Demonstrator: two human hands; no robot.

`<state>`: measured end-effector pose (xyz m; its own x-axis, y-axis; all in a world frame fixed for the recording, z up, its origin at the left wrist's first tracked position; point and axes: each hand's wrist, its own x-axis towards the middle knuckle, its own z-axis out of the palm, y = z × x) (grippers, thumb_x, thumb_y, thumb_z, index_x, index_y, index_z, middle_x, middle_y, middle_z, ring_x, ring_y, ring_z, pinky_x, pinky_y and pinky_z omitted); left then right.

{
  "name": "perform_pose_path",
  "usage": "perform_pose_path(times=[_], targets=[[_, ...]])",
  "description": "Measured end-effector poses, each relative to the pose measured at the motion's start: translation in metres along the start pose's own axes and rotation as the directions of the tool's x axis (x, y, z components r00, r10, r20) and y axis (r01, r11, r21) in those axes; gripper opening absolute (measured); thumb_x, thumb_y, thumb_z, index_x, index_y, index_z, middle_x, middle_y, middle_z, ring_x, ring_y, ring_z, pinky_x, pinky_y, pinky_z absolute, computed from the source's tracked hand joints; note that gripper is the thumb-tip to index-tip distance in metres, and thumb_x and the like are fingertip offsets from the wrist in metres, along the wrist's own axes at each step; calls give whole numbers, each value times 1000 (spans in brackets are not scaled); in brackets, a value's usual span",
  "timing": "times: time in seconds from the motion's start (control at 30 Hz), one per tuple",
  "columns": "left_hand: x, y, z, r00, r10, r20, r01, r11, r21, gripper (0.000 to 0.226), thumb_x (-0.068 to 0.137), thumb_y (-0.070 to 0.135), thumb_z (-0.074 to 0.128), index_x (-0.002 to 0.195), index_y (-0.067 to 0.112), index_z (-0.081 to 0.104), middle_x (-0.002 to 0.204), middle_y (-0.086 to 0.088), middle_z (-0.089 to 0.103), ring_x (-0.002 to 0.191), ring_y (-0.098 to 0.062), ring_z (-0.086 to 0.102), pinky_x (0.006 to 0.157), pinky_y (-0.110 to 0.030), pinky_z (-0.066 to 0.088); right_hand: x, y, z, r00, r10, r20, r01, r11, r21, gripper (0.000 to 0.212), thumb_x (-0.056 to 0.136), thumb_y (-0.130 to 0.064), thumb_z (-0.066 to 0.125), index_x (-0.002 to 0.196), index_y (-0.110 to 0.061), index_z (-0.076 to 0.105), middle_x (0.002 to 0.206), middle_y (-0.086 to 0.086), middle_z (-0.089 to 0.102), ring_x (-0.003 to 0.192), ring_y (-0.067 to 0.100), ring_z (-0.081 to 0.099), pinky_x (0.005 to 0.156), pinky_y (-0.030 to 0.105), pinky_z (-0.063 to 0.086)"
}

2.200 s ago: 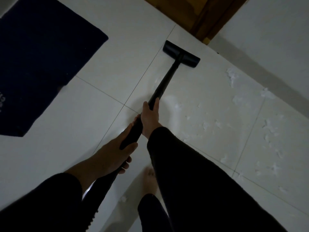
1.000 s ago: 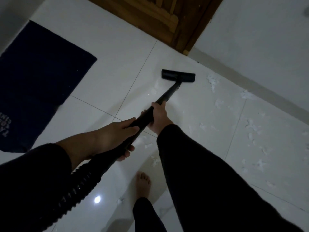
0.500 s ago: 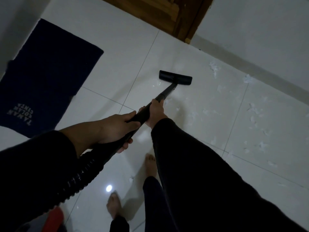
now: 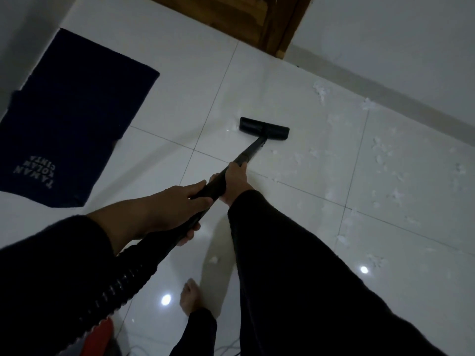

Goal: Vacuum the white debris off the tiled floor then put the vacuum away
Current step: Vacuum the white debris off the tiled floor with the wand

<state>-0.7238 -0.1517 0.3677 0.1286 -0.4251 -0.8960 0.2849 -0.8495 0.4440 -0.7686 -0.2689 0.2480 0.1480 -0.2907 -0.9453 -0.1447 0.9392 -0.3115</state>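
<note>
Red object [image 4: 99,337], bottom left edge: partly in view, kind cannot be told. Thin cable [image 4: 228,348] on the floor just beside it.

Bare foot [image 4: 189,296]: flat on the tiled floor [image 4: 180,104], toes pointing away.

Ribbed hose [image 4: 120,281]: black, rising from lower left to the wand.

Left hand [image 4: 177,209]: fingers curled round the thick near end of the wand where the hose joins, thumb lying along the top.

Right hand [image 4: 235,182]: just beyond the left, fingers wrapped tight about the black wand [image 4: 250,150], dark sleeve behind.

Floor head [image 4: 264,129]: black, wide, flat on the tile at the wand's far end.

White debris [image 4: 383,150]: scattered flecks right of the head, spreading over the tiles towards the wall; one fleck [image 4: 213,259] near the foot.

Dark blue mat [image 4: 74,116]: far left, pale lettering at its near end.

Wooden door [image 4: 246,19]: top centre, against the white wall [image 4: 398,34].
</note>
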Motion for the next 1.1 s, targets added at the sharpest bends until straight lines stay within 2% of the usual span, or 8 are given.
perform_pose_path(times=[0.13,0.27,0.43,0.73,0.87,0.9,0.97,1.1], targets=[[-14,-34,2,999,47,17,-48,998,47,56,98,26,45,148,35,21,74,-15,56,50,-19,53,44,-26,48,-6,37,-8,1000,-9,-5,9,1000,6,54,97,-22,38,143,-46,23,89,8,45,67,17,48,50,28,44],[-23,-66,12,997,70,24,-72,994,79,53,99,27,44,147,33,24,74,-14,56,52,-19,54,44,-25,48,-9,69,-21,1000,5,-14,-5,1000,1,47,98,-23,37,142,-38,27,91,8,45,67,17,47,53,28,44],[-34,-96,27,996,82,29,-84,993,77,52,98,26,45,146,33,26,74,-14,56,51,-18,54,43,-23,48,-17,96,-39,999,-18,-35,18,1000,-21,51,99,-24,35,143,-45,23,102,10,46,70,18,50,51,29,44],[-67,-134,63,996,82,19,-83,994,65,55,98,27,46,147,34,23,74,-14,57,47,-16,55,43,-24,49,-39,132,-83,1000,-25,7,26,996,-84,58,98,-19,33,145,-48,17,91,10,48,66,19,49,52,30,44],[-74,-153,88,997,71,-1,-71,995,64,52,98,27,45,146,33,26,75,-14,57,45,-14,56,42,-22,49,-42,148,-107,997,-55,58,64,984,-169,54,100,-19,29,150,-32,14,89,5,43,64,19,48,51,31,44],[-76,-159,94,998,68,-6,-67,995,67,52,98,27,45,146,34,26,75,-15,57,45,-14,56,42,-22,49,-44,154,-113,997,-50,59,59,983,-171,53,100,-20,29,150,-32,14,91,5,44,64,19,48,50,31,45],[-81,-171,103,998,61,-12,-61,997,55,53,98,27,46,146,34,26,74,-14,57,43,-13,55,42,-22,49,-47,166,-122,1000,0,31,4,992,-124,56,98,-21,33,146,-45,15,101,8,45,64,18,48,47,27,45],[-96,-198,114,998,58,-26,-56,995,78,52,98,27,46,146,34,27,74,-14,59,47,-15,56,42,-24,49,-58,193,-135,999,20,24,-19,998,-58,57,98,-20,34,144,-50,16,95,9,45,62,18,47,48,29,44]])
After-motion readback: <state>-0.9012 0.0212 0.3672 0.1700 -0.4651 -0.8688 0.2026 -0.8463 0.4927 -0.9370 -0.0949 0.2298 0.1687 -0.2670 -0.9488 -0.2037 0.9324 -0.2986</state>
